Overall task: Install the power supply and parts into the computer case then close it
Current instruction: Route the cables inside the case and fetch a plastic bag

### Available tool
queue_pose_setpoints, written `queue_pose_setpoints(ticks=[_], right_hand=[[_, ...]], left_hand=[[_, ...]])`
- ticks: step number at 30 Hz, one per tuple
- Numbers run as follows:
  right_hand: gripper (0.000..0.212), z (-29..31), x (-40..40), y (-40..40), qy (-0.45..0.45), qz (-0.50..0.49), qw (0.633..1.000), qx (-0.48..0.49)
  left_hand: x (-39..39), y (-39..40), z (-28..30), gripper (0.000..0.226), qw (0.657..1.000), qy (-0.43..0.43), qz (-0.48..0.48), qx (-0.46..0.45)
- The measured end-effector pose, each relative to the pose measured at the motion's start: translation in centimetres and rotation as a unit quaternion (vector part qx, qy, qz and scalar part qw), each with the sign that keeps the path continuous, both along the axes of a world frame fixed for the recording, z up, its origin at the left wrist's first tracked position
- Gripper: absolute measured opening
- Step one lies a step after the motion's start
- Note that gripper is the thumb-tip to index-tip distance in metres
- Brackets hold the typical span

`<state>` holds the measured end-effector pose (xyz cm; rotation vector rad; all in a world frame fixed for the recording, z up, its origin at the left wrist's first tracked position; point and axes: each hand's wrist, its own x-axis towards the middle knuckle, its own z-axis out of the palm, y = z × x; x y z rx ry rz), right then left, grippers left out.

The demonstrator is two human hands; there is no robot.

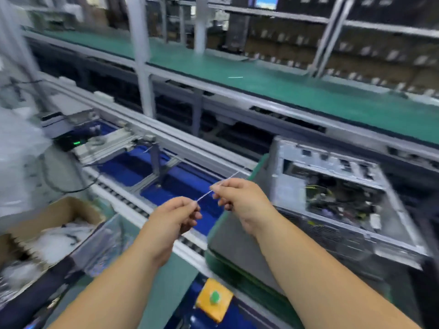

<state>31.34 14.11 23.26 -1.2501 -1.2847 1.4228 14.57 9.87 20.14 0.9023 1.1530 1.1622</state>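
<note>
An open grey computer case (332, 172) lies on its side at the right, on a green pallet (237, 279), with tangled cables and boards visible inside. In front of me, left of the case, both hands hold one thin white cable tie (206, 195) stretched between them. My left hand (173, 217) pinches its lower end. My right hand (240, 200) pinches it higher up, and the tie's tip pokes out past the fingers toward the case. The frame is blurred by motion.
A roller conveyor (147, 210) with blue floor beneath runs diagonally under my hands. A cardboard box (59, 229) of white bagged parts sits at the lower left. A yellow box with a green button (213, 299) is near the bottom. A green shelf (261, 81) crosses above.
</note>
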Motion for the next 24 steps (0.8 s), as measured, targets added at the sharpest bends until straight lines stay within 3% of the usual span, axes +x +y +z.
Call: queue_pose_setpoints(ticks=[8, 15, 19, 24], right_hand=[[0.015, 2.3, 19.1, -4.4, 0.015, -0.152, 0.988, 0.025], [0.021, 1.5, 29.3, -8.4, -0.035, -0.227, 0.973, 0.033], [0.015, 0.9, 31.7, -9.8, -0.063, -0.240, 0.968, 0.035], [0.013, 0.3, 32.9, -9.8, -0.078, -0.247, 0.965, 0.033]], left_hand=[[15.0, 0.2, 2.2, 0.017, 0.993, 0.083, -0.044, 0.067], [23.8, -1.5, 2.4, 0.016, 0.973, 0.187, -0.053, 0.121], [26.7, -2.3, 2.1, 0.012, 0.928, 0.328, -0.071, 0.161], [29.8, -2.5, 2.7, 0.014, 0.892, 0.373, -0.130, 0.221]])
